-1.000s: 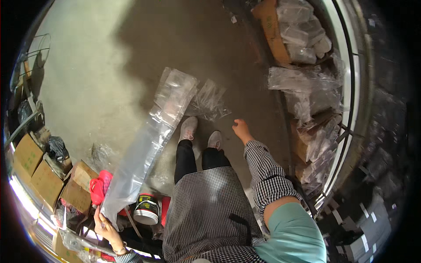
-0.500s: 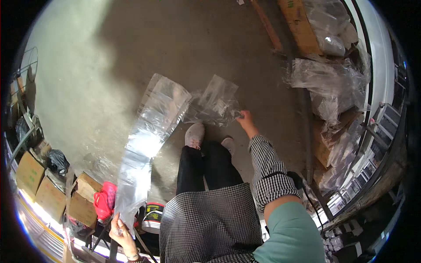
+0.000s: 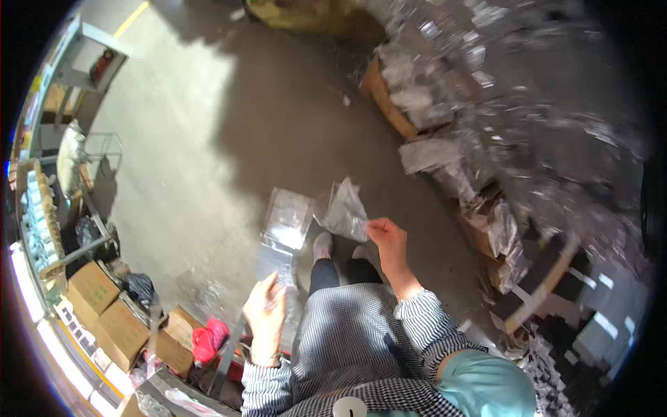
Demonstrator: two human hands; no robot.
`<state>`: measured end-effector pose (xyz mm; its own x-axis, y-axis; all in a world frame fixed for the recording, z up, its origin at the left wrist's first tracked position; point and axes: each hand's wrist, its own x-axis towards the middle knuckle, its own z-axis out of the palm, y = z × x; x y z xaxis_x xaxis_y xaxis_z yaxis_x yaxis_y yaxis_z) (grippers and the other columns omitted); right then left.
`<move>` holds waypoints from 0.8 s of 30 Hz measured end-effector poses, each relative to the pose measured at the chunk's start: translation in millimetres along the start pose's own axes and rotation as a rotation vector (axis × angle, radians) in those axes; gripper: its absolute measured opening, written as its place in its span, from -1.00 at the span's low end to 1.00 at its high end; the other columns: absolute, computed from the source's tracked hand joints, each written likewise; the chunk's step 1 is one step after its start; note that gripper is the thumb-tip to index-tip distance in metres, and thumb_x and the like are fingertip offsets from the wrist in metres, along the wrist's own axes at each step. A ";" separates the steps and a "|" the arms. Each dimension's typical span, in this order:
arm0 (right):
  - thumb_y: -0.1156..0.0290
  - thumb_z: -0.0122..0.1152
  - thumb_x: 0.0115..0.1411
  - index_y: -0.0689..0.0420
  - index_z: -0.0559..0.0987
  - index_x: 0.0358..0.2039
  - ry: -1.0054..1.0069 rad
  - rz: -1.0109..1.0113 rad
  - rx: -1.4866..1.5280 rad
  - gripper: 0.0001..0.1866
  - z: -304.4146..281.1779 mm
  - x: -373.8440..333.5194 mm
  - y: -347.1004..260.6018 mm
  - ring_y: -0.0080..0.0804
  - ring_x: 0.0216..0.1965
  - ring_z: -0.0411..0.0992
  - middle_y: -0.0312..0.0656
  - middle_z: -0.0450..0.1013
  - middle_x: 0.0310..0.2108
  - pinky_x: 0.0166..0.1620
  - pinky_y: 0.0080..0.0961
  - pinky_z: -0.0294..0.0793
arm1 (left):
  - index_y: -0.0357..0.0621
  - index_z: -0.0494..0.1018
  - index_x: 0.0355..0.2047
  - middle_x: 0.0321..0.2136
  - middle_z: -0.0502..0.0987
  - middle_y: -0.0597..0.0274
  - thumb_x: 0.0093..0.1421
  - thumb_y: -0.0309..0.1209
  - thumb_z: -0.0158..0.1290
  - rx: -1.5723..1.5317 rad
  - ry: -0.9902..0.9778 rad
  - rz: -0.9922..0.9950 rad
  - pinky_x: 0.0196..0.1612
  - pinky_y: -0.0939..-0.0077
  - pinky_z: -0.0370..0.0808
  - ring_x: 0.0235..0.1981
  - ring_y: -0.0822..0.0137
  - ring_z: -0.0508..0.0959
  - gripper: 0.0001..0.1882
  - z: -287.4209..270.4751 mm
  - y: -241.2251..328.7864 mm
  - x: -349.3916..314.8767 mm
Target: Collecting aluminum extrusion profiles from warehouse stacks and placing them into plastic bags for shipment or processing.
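Note:
My right hand [image 3: 391,247] is held out in front of me, its fingertips pinching the edge of a clear plastic bag [image 3: 344,212] that hangs down over the floor near my feet. On my left, a long strip of clear plastic film [image 3: 288,217] droops over the floor and passes behind my left hand [image 3: 266,316]. The fingers of that hand are drawn together on the film, slightly blurred. Whether the bag and the strip are joined is hard to make out.
Cardboard boxes [image 3: 125,333] and a pink-red plastic container [image 3: 208,340] stand at lower left, near metal shelving [image 3: 42,215]. Along the right lie open cartons [image 3: 389,104] and a large heap of clear plastic [image 3: 514,118]. A yellowish bulky thing [image 3: 313,15] lies at the far edge.
My left hand has come up and inward from the lower left, with the film strip shifting closer to my body. My right hand stays on the bag. The view has swung, showing more plastic on the right.

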<state>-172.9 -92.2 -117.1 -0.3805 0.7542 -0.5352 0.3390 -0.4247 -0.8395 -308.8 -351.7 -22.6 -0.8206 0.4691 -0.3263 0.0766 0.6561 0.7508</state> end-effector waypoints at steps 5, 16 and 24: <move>0.62 0.27 0.12 0.25 0.63 -0.42 -0.243 -0.201 0.070 -0.98 -26.9 -129.4 -181.5 -0.61 -0.34 0.44 -0.32 0.50 -0.44 -0.21 -0.61 0.42 | -0.11 0.46 0.06 -0.03 0.55 0.06 -0.10 -0.61 0.32 -0.023 0.034 0.530 -0.12 0.39 0.60 -0.11 0.20 0.62 -0.37 -38.7 202.7 16.1; 0.51 0.29 0.19 0.22 0.57 -0.48 0.175 -0.661 0.298 -0.88 -144.4 -296.8 -300.0 -0.59 -0.37 0.38 -0.34 0.43 -0.46 -0.22 -0.63 0.34 | -0.21 0.52 -0.34 -0.58 0.51 0.40 0.24 -0.48 0.11 -0.423 -0.754 0.760 -0.48 0.71 0.36 -0.56 0.60 0.45 -0.94 -64.0 373.4 -44.0; 0.13 0.11 0.34 0.03 0.40 -0.55 -0.367 -0.639 1.154 -0.64 -167.7 -341.9 -272.9 -0.37 -0.37 0.35 -0.27 0.34 -0.63 -0.13 -0.45 0.30 | -0.20 0.44 -0.31 -0.64 0.41 0.37 0.40 -0.24 -0.06 -0.645 -1.196 0.134 -0.72 0.71 0.13 -0.76 0.62 0.23 -0.72 13.0 384.3 -94.2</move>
<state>9.0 -150.1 310.7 -0.4640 0.8763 0.1293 -0.8144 -0.3647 -0.4513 -194.8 -136.1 289.2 0.1841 0.9431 -0.2769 -0.4296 0.3306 0.8403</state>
